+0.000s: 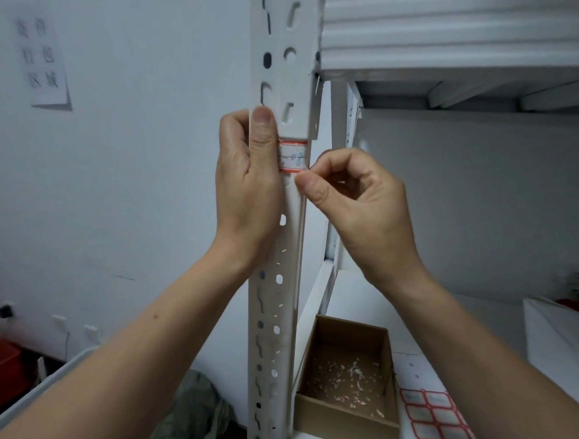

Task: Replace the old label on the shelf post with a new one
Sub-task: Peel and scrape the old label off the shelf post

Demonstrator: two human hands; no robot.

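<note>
A white perforated shelf post (280, 285) runs up the middle of the view. A red-bordered white label (295, 155) with blue handwriting is stuck across it at mid height. My left hand (247, 188) wraps the post's left edge, thumb pressed upright along the front and covering the label's left end. My right hand (356, 197) is curled to the right of the post, thumb and forefinger pinching at the label's lower right corner. A sheet of blank red-bordered labels (433, 414) lies on the lower shelf at bottom right.
An open cardboard box (344, 411) holding several torn label scraps sits on the lower shelf beside the post. White foam sheets (439, 27) are stacked on the shelf above. A paper notice (43, 60) hangs on the left wall. A red bin (4, 360) is at far left.
</note>
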